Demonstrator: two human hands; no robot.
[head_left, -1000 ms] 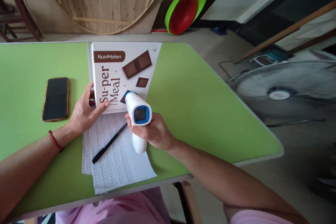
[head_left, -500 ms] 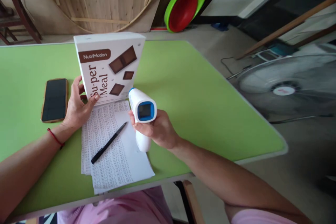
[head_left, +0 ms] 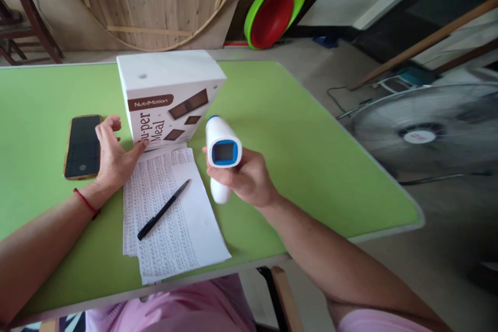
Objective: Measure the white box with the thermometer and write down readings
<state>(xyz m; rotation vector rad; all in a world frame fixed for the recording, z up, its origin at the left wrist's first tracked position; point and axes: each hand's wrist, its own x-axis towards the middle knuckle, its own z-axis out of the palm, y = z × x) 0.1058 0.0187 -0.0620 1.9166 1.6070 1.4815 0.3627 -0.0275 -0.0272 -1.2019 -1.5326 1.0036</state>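
A white NutriMotion box with brown chocolate bars printed on its front stands on the green table, at the back edge of some handwritten sheets. My left hand is beside its lower left side, fingers spread, with the thumb touching the bottom front corner. In my right hand is a white infrared thermometer with a blue-framed screen facing me, its handle gripped, held to the right of the papers. A black pen lies diagonally across the sheets.
A phone in a brown-edged case lies left of my left hand. Beyond the table's right edge stands a large fan. Green and red basins lean behind the table, near a round wooden panel.
The box has turned and tipped so more of its top shows. My left fingers have come away from its side. My right hand has moved slightly right and up with the thermometer.
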